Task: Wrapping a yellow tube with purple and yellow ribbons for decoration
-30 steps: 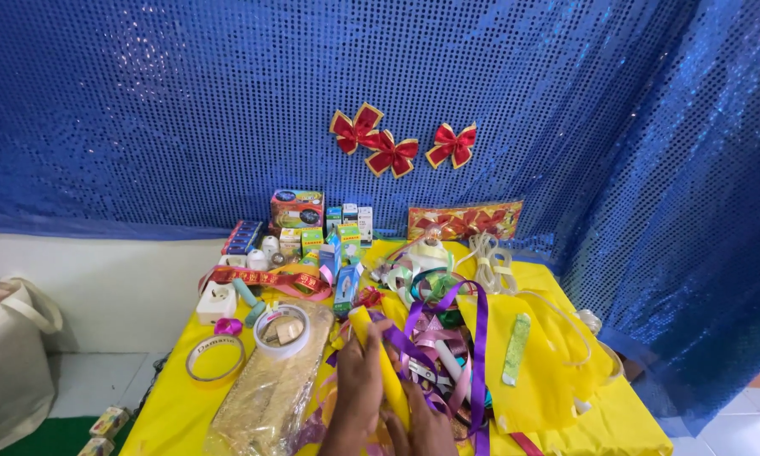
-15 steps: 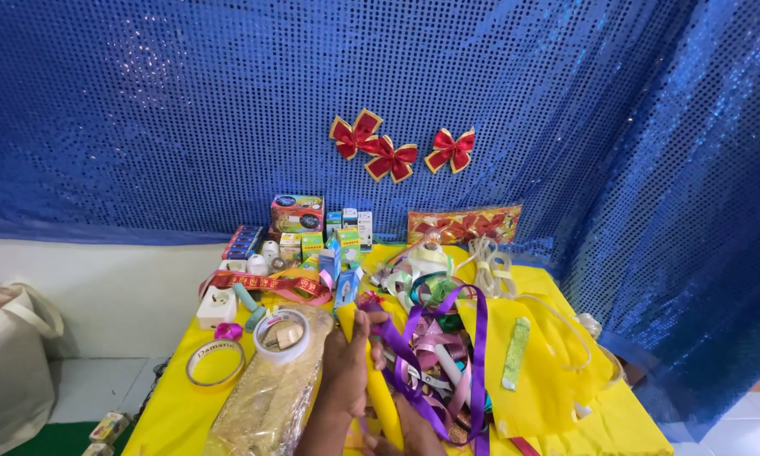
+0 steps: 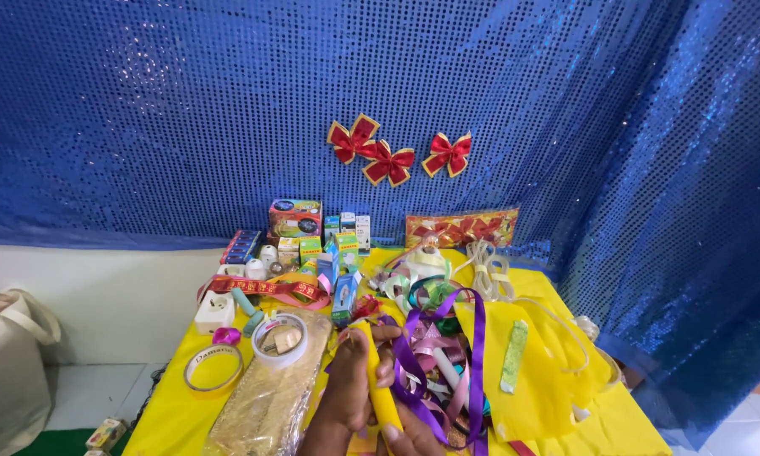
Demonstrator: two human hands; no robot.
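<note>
Three red bows [image 3: 388, 154] are hanging on the far blue curtain. Two tape rolls [image 3: 278, 339] are lying on one yellow table [image 3: 173, 414]. Two hands [image 3: 350, 393] are showing.

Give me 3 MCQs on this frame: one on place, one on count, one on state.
1. Where does the white tape roll lie?
A. on the gold glitter sheet
B. on the floor
C. pinned to the curtain

2. How many red bows hang on the blue sequin curtain?
A. one
B. three
C. five

3. What is the state of the yellow ribbon strip?
A. lying loose on the table
B. rolled on a spool
C. held between the fingers of both hands

Answers:
1 A, the roll sits on the sheet's upper end.
2 B, three bows show side by side on the curtain.
3 C, the left hand wraps it and the right hand pinches its lower end.
</note>
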